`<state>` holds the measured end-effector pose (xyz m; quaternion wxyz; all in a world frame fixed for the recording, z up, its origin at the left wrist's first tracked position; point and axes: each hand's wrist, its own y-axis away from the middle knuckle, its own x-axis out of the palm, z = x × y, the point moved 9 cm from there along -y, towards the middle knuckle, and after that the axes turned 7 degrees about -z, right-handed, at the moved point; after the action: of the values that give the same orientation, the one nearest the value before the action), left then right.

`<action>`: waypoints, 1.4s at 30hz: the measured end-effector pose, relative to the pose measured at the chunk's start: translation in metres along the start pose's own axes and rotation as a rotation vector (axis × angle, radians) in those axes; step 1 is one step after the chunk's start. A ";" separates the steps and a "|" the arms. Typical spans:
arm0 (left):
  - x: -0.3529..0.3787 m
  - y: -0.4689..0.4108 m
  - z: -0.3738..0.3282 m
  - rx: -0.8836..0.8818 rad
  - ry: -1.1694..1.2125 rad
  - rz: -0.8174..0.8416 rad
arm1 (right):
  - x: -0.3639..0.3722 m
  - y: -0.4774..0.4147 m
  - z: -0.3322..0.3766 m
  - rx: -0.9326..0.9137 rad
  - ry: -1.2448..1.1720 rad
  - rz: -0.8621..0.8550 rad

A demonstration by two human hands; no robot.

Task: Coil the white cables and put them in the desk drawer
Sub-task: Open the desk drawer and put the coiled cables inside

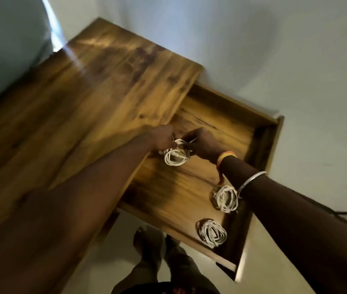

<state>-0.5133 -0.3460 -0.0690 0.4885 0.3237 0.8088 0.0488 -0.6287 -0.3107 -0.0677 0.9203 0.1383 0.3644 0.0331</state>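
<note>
The wooden desk drawer stands pulled out to the right of the desk top. Both hands reach into it and pinch one coiled white cable at its top, just off the drawer floor near the desk edge. My left hand grips the coil from the left. My right hand grips it from the right. Two more coiled white cables lie on the drawer floor: one under my right forearm, one near the drawer's front corner.
The wooden desk top fills the left of the view, against a pale wall. My feet stand on the light floor below the drawer. A bangle and a coloured wristband are on my right wrist.
</note>
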 end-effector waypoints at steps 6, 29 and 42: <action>0.120 -0.020 -0.049 0.027 -0.063 0.120 | 0.000 0.060 -0.120 0.216 0.006 -0.038; 0.225 0.023 0.022 -0.117 -0.110 0.096 | 0.100 0.111 -0.185 0.288 0.083 0.071; 0.204 0.004 -0.023 -0.061 -0.120 0.155 | 0.051 0.105 -0.190 0.321 -0.068 -0.107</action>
<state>-0.5942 -0.2204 -0.2099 0.5405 0.3725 0.7488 0.0916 -0.7157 -0.1582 -0.2045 0.8986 0.2652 0.3405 -0.0791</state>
